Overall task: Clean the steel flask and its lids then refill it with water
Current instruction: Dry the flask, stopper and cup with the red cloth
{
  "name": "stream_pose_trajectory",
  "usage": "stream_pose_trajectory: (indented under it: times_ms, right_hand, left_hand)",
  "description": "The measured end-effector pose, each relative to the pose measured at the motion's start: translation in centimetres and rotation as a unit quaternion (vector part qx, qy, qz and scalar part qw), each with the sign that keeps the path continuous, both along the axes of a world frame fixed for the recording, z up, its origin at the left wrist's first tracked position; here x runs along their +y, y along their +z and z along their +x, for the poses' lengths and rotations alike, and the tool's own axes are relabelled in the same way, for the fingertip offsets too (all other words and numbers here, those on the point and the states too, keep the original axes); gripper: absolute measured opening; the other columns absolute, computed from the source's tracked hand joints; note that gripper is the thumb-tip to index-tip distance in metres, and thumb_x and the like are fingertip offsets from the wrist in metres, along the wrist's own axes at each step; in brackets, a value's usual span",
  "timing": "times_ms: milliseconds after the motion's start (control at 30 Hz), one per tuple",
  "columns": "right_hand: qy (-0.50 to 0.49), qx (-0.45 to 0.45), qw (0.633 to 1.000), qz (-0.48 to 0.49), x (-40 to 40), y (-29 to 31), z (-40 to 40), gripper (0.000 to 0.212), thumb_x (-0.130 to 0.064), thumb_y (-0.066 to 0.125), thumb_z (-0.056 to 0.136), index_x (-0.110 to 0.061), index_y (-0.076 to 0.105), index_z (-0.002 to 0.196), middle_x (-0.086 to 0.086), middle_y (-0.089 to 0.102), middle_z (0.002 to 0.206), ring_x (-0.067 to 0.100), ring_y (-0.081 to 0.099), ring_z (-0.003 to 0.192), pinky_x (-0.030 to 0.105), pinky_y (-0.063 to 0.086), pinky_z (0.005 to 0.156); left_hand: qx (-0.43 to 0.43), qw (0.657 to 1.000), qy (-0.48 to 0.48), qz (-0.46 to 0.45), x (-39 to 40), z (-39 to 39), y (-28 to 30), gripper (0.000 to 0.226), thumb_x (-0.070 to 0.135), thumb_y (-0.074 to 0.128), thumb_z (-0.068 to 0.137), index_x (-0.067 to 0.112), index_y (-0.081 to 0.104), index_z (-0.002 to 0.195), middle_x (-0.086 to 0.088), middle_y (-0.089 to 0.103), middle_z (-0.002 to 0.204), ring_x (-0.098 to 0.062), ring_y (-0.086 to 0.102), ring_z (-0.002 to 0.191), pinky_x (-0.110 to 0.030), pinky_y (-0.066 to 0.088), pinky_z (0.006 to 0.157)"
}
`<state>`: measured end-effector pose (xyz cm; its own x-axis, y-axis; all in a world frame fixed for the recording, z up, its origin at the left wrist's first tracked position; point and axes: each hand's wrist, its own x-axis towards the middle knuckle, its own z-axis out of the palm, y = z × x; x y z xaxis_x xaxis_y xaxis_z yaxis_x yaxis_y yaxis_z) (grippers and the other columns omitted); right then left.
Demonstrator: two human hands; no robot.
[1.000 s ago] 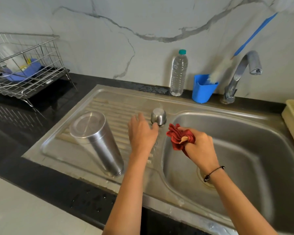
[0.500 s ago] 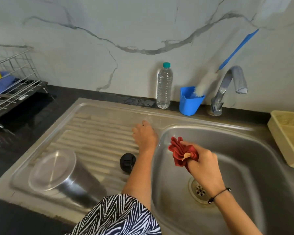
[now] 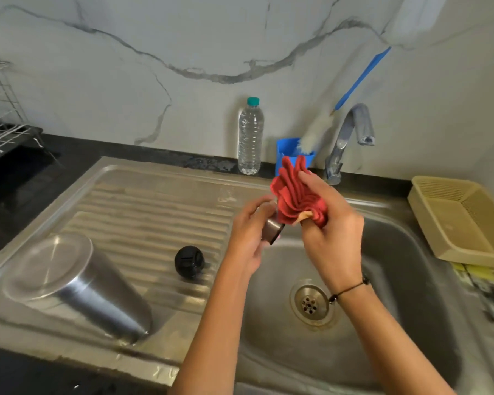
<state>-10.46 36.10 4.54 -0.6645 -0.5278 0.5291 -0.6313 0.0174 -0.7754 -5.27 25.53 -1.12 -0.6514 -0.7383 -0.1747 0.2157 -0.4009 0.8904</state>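
The steel flask [image 3: 74, 283] stands upside down on the ribbed drainboard at the left. A black inner lid [image 3: 189, 261] lies on the drainboard to its right. My left hand [image 3: 250, 235] grips the small steel cap lid [image 3: 273, 230] above the sink's left edge. My right hand [image 3: 330, 232] holds a bunched red cloth [image 3: 293, 196], which touches the top of the steel cap.
The sink basin [image 3: 397, 323] with its drain [image 3: 311, 302] lies below my hands. At the back stand a water bottle [image 3: 250, 138], a blue holder [image 3: 287, 155] with a brush, and the tap [image 3: 351, 135]. A beige basket [image 3: 462, 220] sits right, a wire rack [image 3: 0, 121] left.
My left hand has picked the steel cap off the drainboard and raised it toward the basin. My right hand has lifted the red cloth up against it. The black lid stays put.
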Motion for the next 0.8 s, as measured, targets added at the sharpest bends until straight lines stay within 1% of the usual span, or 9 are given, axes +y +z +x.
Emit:
stream_pose_trajectory:
  times_ms: [67,167,267,367,433,533,633,700,800]
  right_hand:
    - [0.016,0.09,0.995,0.034,0.1,0.6,0.0,0.055,-0.018,0.046,0.068,-0.012,0.063,0.12,0.007,0.062,0.124,0.016,0.06,0.112,0.026,0.048,0.093]
    - [0.021,0.162,0.983,0.089,0.3,0.0,0.1,0.05,-0.014,0.053,0.067,-0.013,0.066,0.115,0.009,0.062,0.124,0.025,0.061,0.112,0.039,0.054,0.087]
    - [0.04,0.141,0.986,0.083,0.8,-0.8,0.8,0.053,-0.012,0.049,0.065,-0.014,0.067,0.115,0.007,0.063,0.124,0.023,0.06,0.114,0.036,0.053,0.088]
    - [0.04,0.106,0.989,0.09,1.7,-1.9,1.6,0.058,-0.013,0.038,0.065,-0.013,0.066,0.116,0.009,0.061,0.126,0.024,0.055,0.12,0.039,0.05,0.094]
    - [0.052,0.113,0.986,0.111,2.5,-2.7,2.0,0.063,-0.018,0.032,0.066,-0.012,0.064,0.12,0.012,0.057,0.13,0.028,0.05,0.125,0.042,0.044,0.102]
    - [0.072,0.155,0.975,0.142,3.9,-3.0,1.9,0.063,-0.018,0.031,0.068,-0.011,0.062,0.122,0.016,0.055,0.132,0.032,0.048,0.126,0.046,0.039,0.105]
    - [0.063,0.155,0.975,0.148,4.9,-2.2,1.5,0.056,-0.014,0.043,0.069,-0.012,0.063,0.121,0.015,0.055,0.132,0.031,0.052,0.122,0.047,0.046,0.098]
    - [0.052,0.157,0.973,0.159,5.4,-0.7,1.5,0.055,-0.016,0.044,0.067,-0.013,0.066,0.117,0.015,0.058,0.128,0.034,0.056,0.117,0.049,0.051,0.09]
    - [0.036,0.162,0.969,0.185,5.8,2.0,1.1,0.041,-0.01,0.053,0.074,-0.016,0.069,0.111,0.01,0.065,0.119,0.033,0.064,0.103,0.047,0.056,0.078]
  left_hand:
    - [0.038,0.999,-0.029,-0.003,0.6,0.3,-0.1,0.016,0.01,0.059,0.092,0.016,0.065,0.105,-0.006,0.063,0.079,-0.014,0.056,0.062,-0.026,0.043,0.056]
    - [0.054,0.998,-0.007,0.029,2.0,0.8,0.1,0.03,0.009,0.066,0.086,0.005,0.059,0.115,-0.013,0.066,0.097,-0.024,0.059,0.087,-0.031,0.045,0.07]
    - [0.086,0.994,0.036,0.056,3.5,1.1,0.0,0.045,0.017,0.075,0.071,0.003,0.063,0.112,-0.015,0.067,0.109,-0.026,0.061,0.102,-0.035,0.047,0.09]
    - [0.099,0.989,0.053,0.098,4.6,1.1,-0.4,0.053,0.032,0.063,0.081,0.003,0.06,0.125,-0.018,0.063,0.124,-0.03,0.058,0.118,-0.041,0.043,0.104]
    - [0.087,0.988,0.072,0.109,5.4,1.0,-0.4,0.04,0.032,0.054,0.091,0.004,0.065,0.118,-0.017,0.067,0.117,-0.031,0.061,0.114,-0.04,0.047,0.099]
    - [0.114,0.985,0.068,0.112,7.0,1.2,-0.3,0.042,0.035,0.053,0.086,0.005,0.067,0.112,-0.017,0.068,0.114,-0.029,0.065,0.108,-0.038,0.05,0.091]
    - [0.125,0.985,0.06,0.101,8.1,0.8,0.1,0.039,0.03,0.042,0.094,0.005,0.068,0.11,-0.016,0.071,0.107,-0.027,0.067,0.103,-0.032,0.052,0.082]
    - [0.161,0.975,0.046,0.144,8.6,-0.1,0.7,0.047,0.029,0.031,0.099,0.009,0.074,0.098,-0.011,0.073,0.099,-0.021,0.07,0.095,-0.027,0.054,0.078]
    - [0.185,0.967,0.067,0.159,9.3,-1.4,1.7,0.047,0.027,0.031,0.099,0.014,0.076,0.09,-0.006,0.073,0.093,-0.018,0.068,0.092,-0.026,0.052,0.078]
